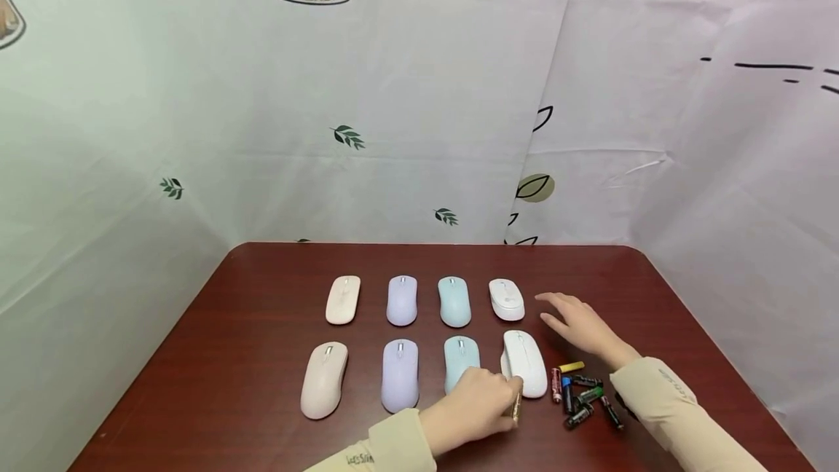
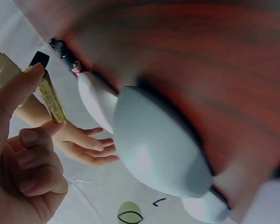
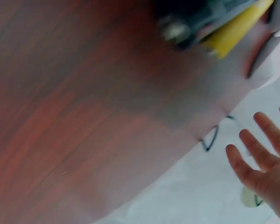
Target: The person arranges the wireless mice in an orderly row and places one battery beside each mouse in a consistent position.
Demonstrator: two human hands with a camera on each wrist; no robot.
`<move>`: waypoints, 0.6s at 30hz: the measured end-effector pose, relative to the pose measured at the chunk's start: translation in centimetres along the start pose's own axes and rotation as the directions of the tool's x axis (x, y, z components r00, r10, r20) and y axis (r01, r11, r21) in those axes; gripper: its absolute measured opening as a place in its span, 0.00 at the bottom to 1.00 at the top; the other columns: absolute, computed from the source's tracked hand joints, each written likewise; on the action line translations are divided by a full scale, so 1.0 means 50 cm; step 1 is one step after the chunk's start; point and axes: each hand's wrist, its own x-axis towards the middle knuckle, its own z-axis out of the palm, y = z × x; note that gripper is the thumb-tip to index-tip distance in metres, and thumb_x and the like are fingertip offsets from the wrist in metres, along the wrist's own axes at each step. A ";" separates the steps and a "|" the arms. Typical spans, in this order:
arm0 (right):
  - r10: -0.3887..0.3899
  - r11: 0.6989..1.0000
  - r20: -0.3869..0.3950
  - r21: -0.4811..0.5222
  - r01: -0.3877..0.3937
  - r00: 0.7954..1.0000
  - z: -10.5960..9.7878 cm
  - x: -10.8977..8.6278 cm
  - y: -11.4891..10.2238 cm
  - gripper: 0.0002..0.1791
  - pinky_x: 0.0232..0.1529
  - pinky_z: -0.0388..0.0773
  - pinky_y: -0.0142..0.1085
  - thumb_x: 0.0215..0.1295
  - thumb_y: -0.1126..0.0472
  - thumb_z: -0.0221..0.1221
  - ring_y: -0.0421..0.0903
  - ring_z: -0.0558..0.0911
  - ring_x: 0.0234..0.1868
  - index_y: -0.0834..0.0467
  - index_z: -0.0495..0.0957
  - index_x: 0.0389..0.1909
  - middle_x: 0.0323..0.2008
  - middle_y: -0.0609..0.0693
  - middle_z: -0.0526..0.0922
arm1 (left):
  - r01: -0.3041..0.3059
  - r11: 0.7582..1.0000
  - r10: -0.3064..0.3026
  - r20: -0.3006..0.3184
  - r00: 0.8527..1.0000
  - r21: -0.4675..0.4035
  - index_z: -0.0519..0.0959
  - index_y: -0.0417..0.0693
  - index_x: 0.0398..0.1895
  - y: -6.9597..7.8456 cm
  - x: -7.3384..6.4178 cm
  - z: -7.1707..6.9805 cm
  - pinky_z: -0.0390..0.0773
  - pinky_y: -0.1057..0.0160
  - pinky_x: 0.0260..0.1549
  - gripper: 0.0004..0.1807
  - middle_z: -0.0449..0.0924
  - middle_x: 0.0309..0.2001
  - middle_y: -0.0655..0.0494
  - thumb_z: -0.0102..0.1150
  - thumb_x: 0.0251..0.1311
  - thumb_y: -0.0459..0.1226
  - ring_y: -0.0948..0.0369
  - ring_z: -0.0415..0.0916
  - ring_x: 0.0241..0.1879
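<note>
The left hand (image 1: 475, 403) pinches a gold battery (image 2: 50, 99) just beside the white mouse (image 1: 526, 364), while the right hand (image 1: 580, 326) hovers with fingers spread, so a loose pinch could drop the battery among the mice.

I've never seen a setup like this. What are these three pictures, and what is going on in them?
No machine here: a person works with bare hands. One picture comes from a head camera looking down; the other two come from cameras on each wrist. On the table lie eight mice in two rows, pink, purple, blue and white, and a pile of batteries. The left hand pinches a gold battery near the front white mouse. The right hand hovers open, holding nothing.
</note>
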 end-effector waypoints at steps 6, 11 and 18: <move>0.054 0.990 -0.016 0.134 -0.051 0.998 0.009 0.011 -0.051 0.18 0.51 0.72 0.56 0.66 0.62 0.55 0.61 0.76 0.54 0.64 0.73 0.55 0.52 0.61 0.78 | 0.056 0.998 -0.054 -0.059 0.997 0.021 0.72 0.59 0.28 -0.030 -0.021 -0.008 0.60 0.71 0.11 0.21 0.70 0.14 0.70 0.68 0.41 0.59 0.72 0.66 0.13; 0.061 0.986 -0.004 0.154 -0.059 0.998 0.015 0.017 -0.098 0.17 0.50 0.73 0.54 0.66 0.62 0.55 0.60 0.77 0.53 0.63 0.74 0.53 0.52 0.61 0.78 | 0.161 0.986 -0.163 -0.019 0.987 -0.051 0.76 0.58 0.35 -0.070 -0.042 -0.021 0.62 0.68 0.13 0.22 0.76 0.18 0.68 0.69 0.41 0.57 0.68 0.71 0.16; 0.031 0.978 0.033 0.205 -0.038 0.999 0.022 0.025 -0.150 0.17 0.45 0.76 0.47 0.67 0.60 0.55 0.56 0.78 0.51 0.61 0.75 0.54 0.53 0.57 0.78 | 0.236 0.960 -0.240 -0.006 0.971 -0.150 0.79 0.52 0.44 -0.129 -0.082 -0.019 0.64 0.67 0.13 0.26 0.77 0.19 0.62 0.70 0.42 0.53 0.66 0.70 0.15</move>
